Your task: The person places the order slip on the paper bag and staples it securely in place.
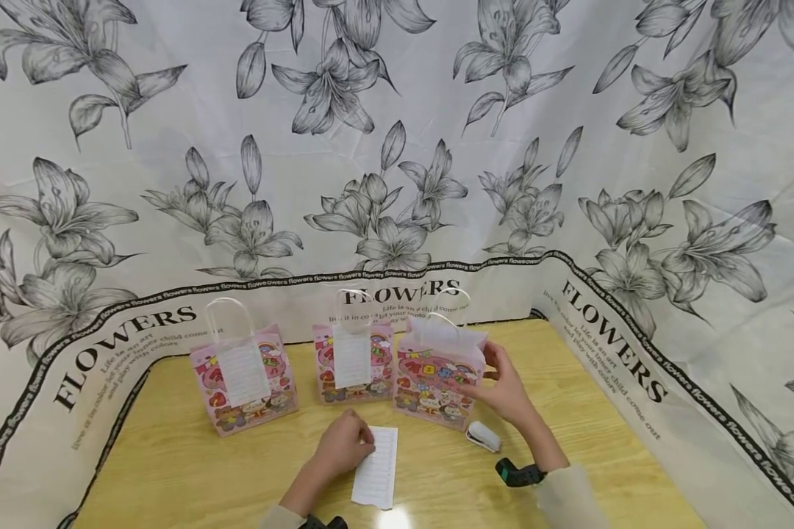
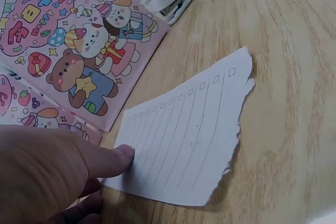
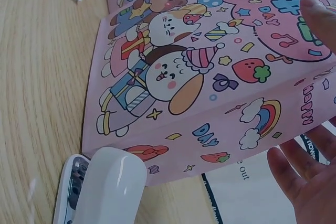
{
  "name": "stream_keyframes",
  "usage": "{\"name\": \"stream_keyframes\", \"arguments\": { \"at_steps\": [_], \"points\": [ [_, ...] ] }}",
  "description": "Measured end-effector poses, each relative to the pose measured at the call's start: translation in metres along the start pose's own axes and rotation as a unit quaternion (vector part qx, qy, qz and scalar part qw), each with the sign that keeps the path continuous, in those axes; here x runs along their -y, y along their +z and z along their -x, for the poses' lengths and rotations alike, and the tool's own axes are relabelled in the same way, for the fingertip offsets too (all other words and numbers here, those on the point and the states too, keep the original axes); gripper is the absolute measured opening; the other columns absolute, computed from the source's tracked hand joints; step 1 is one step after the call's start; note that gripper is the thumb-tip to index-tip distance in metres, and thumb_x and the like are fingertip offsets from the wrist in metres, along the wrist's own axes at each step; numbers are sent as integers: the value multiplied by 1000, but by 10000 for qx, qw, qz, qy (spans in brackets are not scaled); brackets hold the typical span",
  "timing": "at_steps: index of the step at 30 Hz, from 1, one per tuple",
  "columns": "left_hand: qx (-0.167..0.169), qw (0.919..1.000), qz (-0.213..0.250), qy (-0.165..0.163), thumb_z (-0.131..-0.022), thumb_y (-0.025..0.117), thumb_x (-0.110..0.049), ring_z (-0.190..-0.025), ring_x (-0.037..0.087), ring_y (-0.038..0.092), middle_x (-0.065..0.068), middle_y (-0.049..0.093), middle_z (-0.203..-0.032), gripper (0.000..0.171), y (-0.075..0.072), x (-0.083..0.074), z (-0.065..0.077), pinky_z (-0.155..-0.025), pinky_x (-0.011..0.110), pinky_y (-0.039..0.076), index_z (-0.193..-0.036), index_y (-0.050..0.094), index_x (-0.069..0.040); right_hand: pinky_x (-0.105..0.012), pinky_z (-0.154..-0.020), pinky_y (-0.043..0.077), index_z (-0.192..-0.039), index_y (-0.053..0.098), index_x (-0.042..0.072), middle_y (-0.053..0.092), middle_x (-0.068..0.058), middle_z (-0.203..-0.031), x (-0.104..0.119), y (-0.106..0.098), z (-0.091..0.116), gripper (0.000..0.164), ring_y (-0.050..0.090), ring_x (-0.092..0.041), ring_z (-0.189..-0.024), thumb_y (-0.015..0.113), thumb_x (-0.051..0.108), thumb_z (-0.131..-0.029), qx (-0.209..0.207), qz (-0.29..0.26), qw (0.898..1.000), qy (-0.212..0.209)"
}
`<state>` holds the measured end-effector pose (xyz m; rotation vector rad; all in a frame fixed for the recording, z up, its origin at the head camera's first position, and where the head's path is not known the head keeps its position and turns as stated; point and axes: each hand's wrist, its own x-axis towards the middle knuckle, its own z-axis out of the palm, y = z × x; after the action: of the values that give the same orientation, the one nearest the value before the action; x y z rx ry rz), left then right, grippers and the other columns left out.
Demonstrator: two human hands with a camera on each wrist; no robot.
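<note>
My left hand [image 1: 347,444] pinches the near-left edge of a lined paper slip [image 1: 377,474] low over the table. In the left wrist view the slip [image 2: 178,140] has a row of small printed boxes and a torn edge, with my thumb on top. At the right my right hand [image 1: 503,389] holds a pink cartoon paper gift bag [image 1: 430,375] by its right side, thumb on the front and fingers round the side. This bag stands upright with its top spread. Beside its lower right corner lies a white stapler [image 3: 110,187].
Two matching gift bags, one at left [image 1: 274,382] and one in the middle [image 1: 381,360], stand upright, each with a lined slip [image 1: 243,371] on its front. Clear handles rise from the bags. A flower-printed cloth [image 1: 384,198] encloses the wooden table [image 1: 172,470].
</note>
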<state>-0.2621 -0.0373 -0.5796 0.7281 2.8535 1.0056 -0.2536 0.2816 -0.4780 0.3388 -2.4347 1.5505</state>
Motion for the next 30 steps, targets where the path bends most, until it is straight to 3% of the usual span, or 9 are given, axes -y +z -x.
{"name": "stream_keyframes", "arguments": {
  "at_steps": [5, 13, 19, 26, 30],
  "points": [
    [173, 9996, -16, -228, -72, 86, -18, -85, 19, 57, 1, 58, -93, 38, 1, 1, 5, -77, 40, 51, -102, 71, -2, -50, -88, 44, -144, 32, 0, 51, -19, -131, 3, 4, 6, 84, 48, -32, -115, 83, 13, -78, 50, 63, 10000, 48],
    [196, 9997, 153, -60, -71, 81, -8, -72, 9, 48, -5, 52, -81, 12, -5, 3, -4, -64, 29, 45, -78, 72, -12, -44, -87, 45, -148, 31, 10, 52, -13, -131, -33, 6, -5, 87, 49, -27, -114, 84, 18, -79, -94, 196, 9998, -46],
    [55, 9973, 720, 101, -79, 78, -9, -70, 7, 55, -10, 63, -79, 7, -12, 10, -8, -63, 28, 47, -79, 73, -14, -47, -88, 44, -146, 32, 11, 51, -13, -131, -34, 6, -10, 85, 49, -28, -115, 83, 21, -79, -76, 136, 9998, 77],
    [-300, 9820, 1856, 199, -83, 75, -1, -70, 8, 58, -2, 66, -81, 6, -18, 14, -12, -61, 25, 50, -87, 72, -5, -55, -92, 40, -147, 29, 8, 49, -15, -134, -27, 8, -10, 87, 46, -31, -121, 83, 19, -80, -140, 169, 9997, -101],
    [-373, 9681, 2458, 304, -85, 68, 7, -72, 9, 54, 4, 62, -87, 26, -19, 8, -14, -61, 22, 48, -110, 65, 2, -59, -95, 36, -146, 27, 1, 47, -21, -135, -12, 8, -7, 89, 44, -37, -122, 83, 13, -79, -203, 175, 9995, -149]
  ]
}}
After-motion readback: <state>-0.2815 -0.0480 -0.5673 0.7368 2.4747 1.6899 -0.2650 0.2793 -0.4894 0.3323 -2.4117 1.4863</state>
